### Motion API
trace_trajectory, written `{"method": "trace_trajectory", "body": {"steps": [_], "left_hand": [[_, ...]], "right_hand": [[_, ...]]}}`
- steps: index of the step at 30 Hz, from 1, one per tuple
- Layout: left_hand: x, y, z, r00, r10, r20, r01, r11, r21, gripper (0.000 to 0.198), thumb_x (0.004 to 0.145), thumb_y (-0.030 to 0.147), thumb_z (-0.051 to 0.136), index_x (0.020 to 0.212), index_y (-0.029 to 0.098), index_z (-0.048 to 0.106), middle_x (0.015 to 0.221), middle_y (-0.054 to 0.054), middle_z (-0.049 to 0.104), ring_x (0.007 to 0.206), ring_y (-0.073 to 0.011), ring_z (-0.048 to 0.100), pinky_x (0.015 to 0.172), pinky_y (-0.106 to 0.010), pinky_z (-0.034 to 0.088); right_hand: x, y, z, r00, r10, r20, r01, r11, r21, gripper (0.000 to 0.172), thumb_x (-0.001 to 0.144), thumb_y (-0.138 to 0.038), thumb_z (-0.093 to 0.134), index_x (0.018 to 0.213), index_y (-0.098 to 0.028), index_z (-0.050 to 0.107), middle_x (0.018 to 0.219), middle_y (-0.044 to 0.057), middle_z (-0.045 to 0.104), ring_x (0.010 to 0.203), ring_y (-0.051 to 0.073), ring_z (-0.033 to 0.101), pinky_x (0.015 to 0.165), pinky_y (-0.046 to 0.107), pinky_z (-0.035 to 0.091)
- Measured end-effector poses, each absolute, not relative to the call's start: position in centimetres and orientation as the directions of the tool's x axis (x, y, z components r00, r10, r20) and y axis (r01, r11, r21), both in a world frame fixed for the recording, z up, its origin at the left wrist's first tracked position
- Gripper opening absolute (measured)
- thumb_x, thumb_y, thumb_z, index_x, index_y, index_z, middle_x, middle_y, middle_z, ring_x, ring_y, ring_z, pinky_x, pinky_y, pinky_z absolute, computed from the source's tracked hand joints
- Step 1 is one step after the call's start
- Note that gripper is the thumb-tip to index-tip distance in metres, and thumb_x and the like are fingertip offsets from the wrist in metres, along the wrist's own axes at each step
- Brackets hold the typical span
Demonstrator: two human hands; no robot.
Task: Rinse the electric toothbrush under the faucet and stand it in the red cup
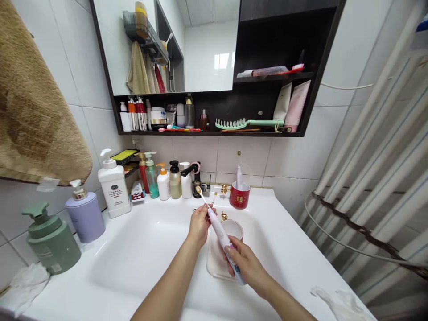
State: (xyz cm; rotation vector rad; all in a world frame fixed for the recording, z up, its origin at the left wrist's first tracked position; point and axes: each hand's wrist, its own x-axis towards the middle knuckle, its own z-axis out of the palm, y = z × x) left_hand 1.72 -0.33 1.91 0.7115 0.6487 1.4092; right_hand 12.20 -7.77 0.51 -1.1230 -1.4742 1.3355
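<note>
A pale pink electric toothbrush [219,227] slants over the sink, its brush head toward the faucet. My right hand [245,258] is wrapped round the lower handle. With closed fingers, my left hand [199,226] grips near its neck. Just behind those fingertips shows a small white brush head [215,196]; whether my left hand holds it too, I cannot tell. Below the toothbrush, a cup [236,226] stands partly hidden by my right hand, by a pale tray [214,263] in the sink. At the back, a red cup [240,198] holds another electric toothbrush [239,176] upright.
The white sink [140,249] lies under my arms, with a black faucet [195,176] behind it. Several pump bottles line the left side, including a green one [53,240] and a purple one [86,216]. Overhead hangs a mirror cabinet [210,133]. A radiator [377,178] stands right.
</note>
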Motion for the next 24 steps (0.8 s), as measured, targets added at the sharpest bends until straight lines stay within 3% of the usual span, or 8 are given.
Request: {"method": "trace_trajectory", "body": {"steps": [3, 8, 12, 16, 20, 24], "left_hand": [[1.1, 0.5, 1.2, 0.058, 0.998, -0.025, -0.673, 0.058, 0.737, 0.02, 0.055, 0.028, 0.056, 0.063, 0.011, 0.05, 0.053, 0.0, 0.054, 0.052, -0.0065, 0.049, 0.055, -0.019, 0.038], [1.4, 0.8, 0.7, 0.002, 0.997, -0.078, -0.703, 0.057, 0.709, 0.013, 0.057, 0.023, 0.055, 0.06, 0.011, 0.05, 0.05, 0.001, 0.053, 0.049, -0.0067, 0.049, 0.055, -0.019, 0.038], [1.7, 0.8, 0.8, -0.046, 0.993, -0.112, -0.701, 0.048, 0.712, 0.01, 0.059, 0.019, 0.054, 0.059, 0.01, 0.05, 0.048, 0.0, 0.052, 0.046, -0.0064, 0.048, 0.053, -0.019, 0.038], [1.7, 0.8, 0.9, -0.095, 0.982, -0.165, -0.709, 0.049, 0.703, 0.006, 0.062, 0.015, 0.05, 0.058, 0.01, 0.05, 0.048, 0.0, 0.052, 0.045, -0.0058, 0.048, 0.053, -0.019, 0.039], [1.7, 0.8, 0.9, -0.132, 0.967, -0.22, -0.713, 0.062, 0.699, 0.009, 0.066, 0.013, 0.046, 0.058, 0.011, 0.048, 0.046, 0.001, 0.05, 0.043, -0.0049, 0.047, 0.051, -0.018, 0.038], [1.6, 0.8, 0.9, -0.141, 0.96, -0.242, -0.715, 0.071, 0.696, 0.012, 0.068, 0.013, 0.044, 0.057, 0.011, 0.048, 0.046, 0.001, 0.049, 0.042, -0.0049, 0.047, 0.05, -0.018, 0.039]], "right_hand": [[12.3, -7.8, 0.3, -0.296, 0.952, -0.078, 0.079, -0.057, -0.995, 0.023, 0.072, -0.038, 0.031, 0.079, -0.017, 0.04, 0.061, -0.004, 0.043, 0.037, 0.004, 0.037, 0.037, 0.019, 0.03], [12.3, -7.5, 0.1, -0.193, 0.981, -0.022, 0.279, 0.034, -0.96, 0.022, 0.07, -0.036, 0.037, 0.082, -0.018, 0.041, 0.056, -0.005, 0.04, 0.04, 0.005, 0.038, 0.038, 0.018, 0.029], [12.2, -7.6, 0.1, -0.269, 0.954, -0.13, 0.22, -0.071, -0.973, 0.021, 0.072, -0.038, 0.031, 0.074, -0.018, 0.038, 0.06, -0.004, 0.041, 0.038, 0.004, 0.037, 0.036, 0.018, 0.029], [11.8, -7.6, 0.2, -0.199, 0.978, -0.068, 0.336, 0.003, -0.942, 0.016, 0.072, -0.033, 0.033, 0.073, -0.017, 0.039, 0.056, -0.005, 0.039, 0.04, 0.004, 0.038, 0.038, 0.018, 0.029], [11.3, -7.7, 0.2, -0.235, 0.959, -0.159, 0.304, -0.083, -0.949, 0.018, 0.073, -0.033, 0.028, 0.075, -0.018, 0.037, 0.06, -0.004, 0.04, 0.039, 0.004, 0.037, 0.036, 0.018, 0.029], [11.1, -7.8, 0.1, -0.177, 0.982, -0.066, 0.364, 0.003, -0.931, 0.016, 0.072, -0.032, 0.032, 0.074, -0.018, 0.038, 0.055, -0.005, 0.038, 0.04, 0.004, 0.037, 0.039, 0.018, 0.03]]}}
